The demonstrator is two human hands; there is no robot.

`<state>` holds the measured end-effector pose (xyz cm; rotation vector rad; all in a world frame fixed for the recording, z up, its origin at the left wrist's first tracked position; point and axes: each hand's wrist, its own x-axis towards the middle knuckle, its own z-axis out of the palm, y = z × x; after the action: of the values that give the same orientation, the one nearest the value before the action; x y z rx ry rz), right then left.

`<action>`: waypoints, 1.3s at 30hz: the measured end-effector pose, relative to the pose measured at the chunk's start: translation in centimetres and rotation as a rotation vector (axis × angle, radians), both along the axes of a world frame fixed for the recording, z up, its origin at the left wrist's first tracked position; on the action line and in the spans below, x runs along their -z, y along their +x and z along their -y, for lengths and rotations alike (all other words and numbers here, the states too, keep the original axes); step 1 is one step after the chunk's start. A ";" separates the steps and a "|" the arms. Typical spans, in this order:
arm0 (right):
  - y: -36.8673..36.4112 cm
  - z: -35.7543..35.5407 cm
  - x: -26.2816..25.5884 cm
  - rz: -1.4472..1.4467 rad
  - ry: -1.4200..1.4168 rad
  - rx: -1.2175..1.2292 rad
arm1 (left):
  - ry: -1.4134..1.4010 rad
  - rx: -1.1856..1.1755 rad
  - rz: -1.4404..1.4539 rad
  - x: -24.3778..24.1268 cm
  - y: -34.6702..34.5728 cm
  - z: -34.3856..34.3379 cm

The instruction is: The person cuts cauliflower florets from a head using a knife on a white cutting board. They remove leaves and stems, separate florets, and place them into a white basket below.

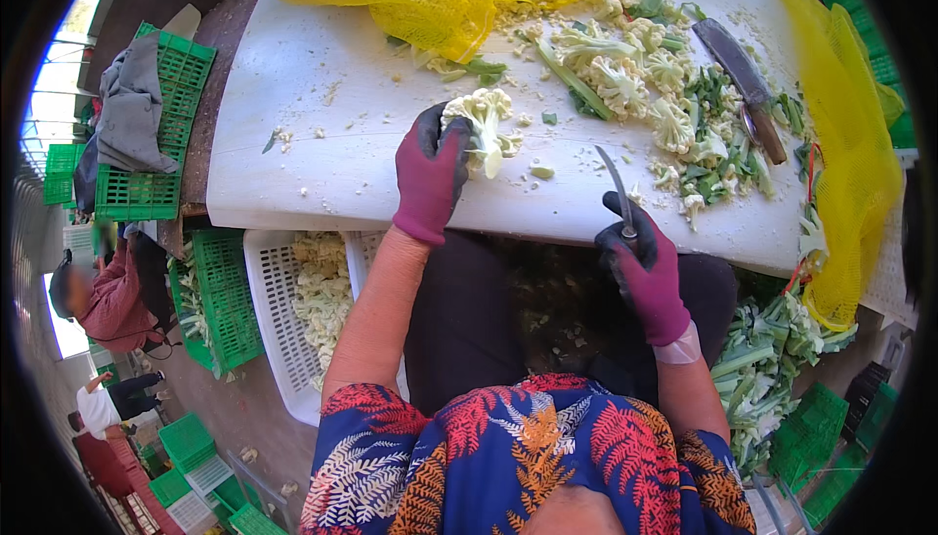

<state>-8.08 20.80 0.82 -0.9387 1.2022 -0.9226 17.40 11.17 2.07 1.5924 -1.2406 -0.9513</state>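
My left hand (434,168), in a purple glove with black coating, is closed around a cauliflower floret (485,123) just over the white tabletop. The floret's cut stem points toward me. In my right hand (641,260), gloved the same way, is a small knife (618,187) with a thin curved blade pointing up and away; its handle is mostly hidden in my fingers. The two hands are apart. Right of the floret lie a heap of cauliflower pieces (619,84) and leaf scraps. A cleaver (736,69) with a wooden handle lies along the heap's right side.
A yellow mesh bag (440,0) covers the table's (293,95) far side; another mesh bag (854,168) hangs at the right. Beside my left leg stands a white basket (275,315) of florets, near a green crate (227,300). Leaves (758,374) pile up at right. People (110,293) are at left.
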 end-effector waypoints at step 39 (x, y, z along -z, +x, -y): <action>1.7 4.5 0.4 -1.169 -0.369 -0.225 | -0.290 0.316 0.920 2.2 -7.6 -0.6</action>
<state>-6.40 16.30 0.42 -2.0097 1.8419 -0.3565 9.76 11.72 -0.18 1.6603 -2.1864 -0.1382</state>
